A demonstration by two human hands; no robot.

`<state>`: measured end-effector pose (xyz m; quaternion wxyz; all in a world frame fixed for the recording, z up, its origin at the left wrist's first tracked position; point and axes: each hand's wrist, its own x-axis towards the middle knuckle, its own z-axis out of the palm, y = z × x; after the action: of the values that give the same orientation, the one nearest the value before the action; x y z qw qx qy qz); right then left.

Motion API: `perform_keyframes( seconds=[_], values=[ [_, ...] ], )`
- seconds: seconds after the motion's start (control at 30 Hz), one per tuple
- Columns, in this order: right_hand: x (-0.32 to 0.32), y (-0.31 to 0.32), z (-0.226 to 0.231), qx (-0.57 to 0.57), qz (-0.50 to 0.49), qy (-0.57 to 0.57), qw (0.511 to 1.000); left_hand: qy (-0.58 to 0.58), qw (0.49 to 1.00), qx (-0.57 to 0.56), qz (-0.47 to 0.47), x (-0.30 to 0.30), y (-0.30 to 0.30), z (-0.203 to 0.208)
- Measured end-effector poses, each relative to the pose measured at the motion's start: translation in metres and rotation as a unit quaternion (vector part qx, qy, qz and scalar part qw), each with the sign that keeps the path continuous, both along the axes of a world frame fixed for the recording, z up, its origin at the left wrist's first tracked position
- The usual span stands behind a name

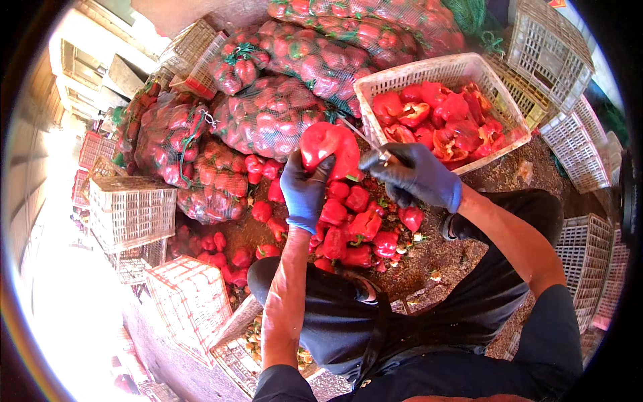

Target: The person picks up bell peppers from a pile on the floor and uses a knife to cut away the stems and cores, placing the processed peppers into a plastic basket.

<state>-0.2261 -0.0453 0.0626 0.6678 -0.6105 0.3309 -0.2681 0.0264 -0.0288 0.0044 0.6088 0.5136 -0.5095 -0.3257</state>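
A large red bell pepper (328,144) is gripped in my left hand (305,192), which wears a blue glove with a dark palm. My right hand (418,175), gloved the same way, is closed around a thin knife (362,134). The blade points up and to the left, just right of the pepper; I cannot tell whether it touches. Below both hands, whole red peppers (358,231) lie heaped on the ground between my legs. Just beyond my right hand stands a white plastic crate (372,110), partly filled with cut-open red peppers (459,127).
Mesh sacks (271,117) full of red peppers are piled at the far side and left. Stacked plastic crates stand at the left (134,211) and right (583,261). A crate (234,365) with green pepper scraps sits near my left forearm. Seeds litter the ground (429,268).
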Motion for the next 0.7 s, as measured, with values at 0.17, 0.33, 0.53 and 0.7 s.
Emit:
perform_keyframes(
  seconds=[0.17,0.33,0.53,0.7],
  values=[
    [0.02,0.006,-0.003,0.015,0.028,0.031,0.999,-0.104,0.993,-0.046,0.029,-0.002,0.01,0.007],
    [0.031,0.007,-0.003,0.07,0.071,0.025,0.995,-0.025,0.996,-0.075,0.047,-0.001,0.021,0.014],
    [0.042,0.028,-0.043,0.022,0.05,0.101,0.993,0.125,0.978,-0.1,0.137,0.03,0.007,0.021],
    [0.032,0.029,-0.04,0.05,-0.007,0.052,0.997,0.2,0.971,-0.056,0.119,0.057,0.01,0.023]
  ],
)
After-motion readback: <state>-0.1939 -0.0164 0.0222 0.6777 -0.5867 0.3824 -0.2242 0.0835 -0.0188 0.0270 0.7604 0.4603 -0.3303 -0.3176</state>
